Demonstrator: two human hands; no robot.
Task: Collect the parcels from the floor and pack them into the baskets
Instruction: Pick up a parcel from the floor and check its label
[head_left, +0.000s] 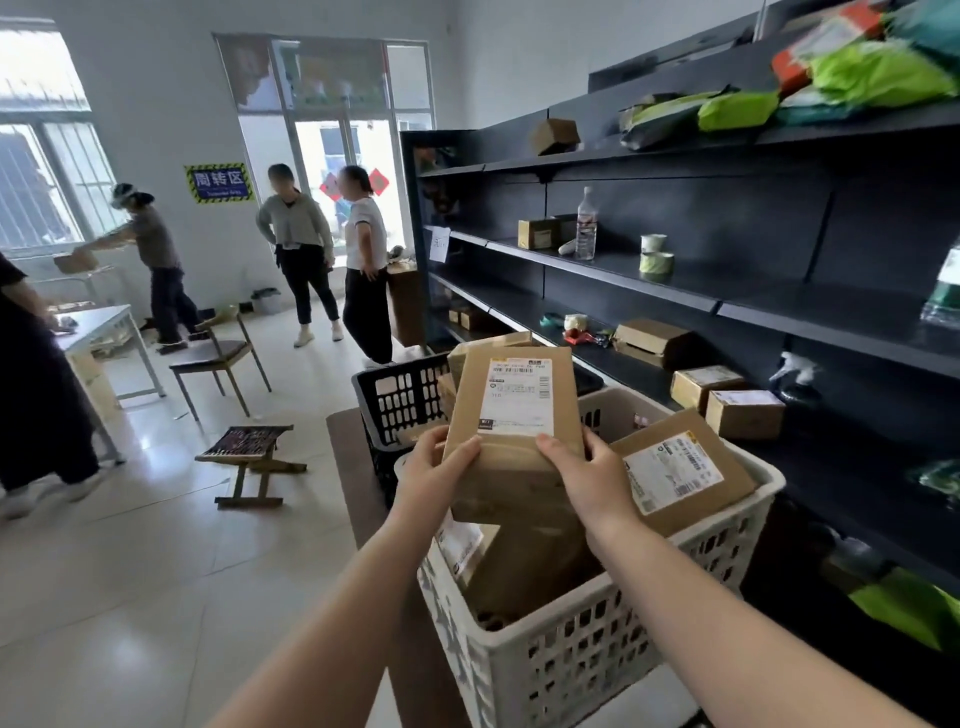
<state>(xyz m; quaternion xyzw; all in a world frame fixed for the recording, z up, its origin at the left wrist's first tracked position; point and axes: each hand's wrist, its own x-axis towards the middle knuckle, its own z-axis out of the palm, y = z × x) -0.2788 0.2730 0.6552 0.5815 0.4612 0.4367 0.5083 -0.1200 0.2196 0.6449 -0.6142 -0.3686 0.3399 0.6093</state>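
A brown cardboard parcel (511, 415) with a white shipping label is held upright above the white basket (582, 654). My left hand (434, 467) grips its lower left edge and my right hand (592, 478) grips its lower right edge. Inside the white basket lie other brown parcels, one labelled parcel (675, 470) leaning on the right rim. Behind it stands a black basket (397, 400) with more parcels, partly hidden by the held one.
Dark shelving (727, 291) with boxes, a bottle and tape rolls runs along the right. A low wooden stool (249, 457), a chair (218, 358) and a white table (98, 322) stand on the tiled floor at left. Several people stand near the door and table.
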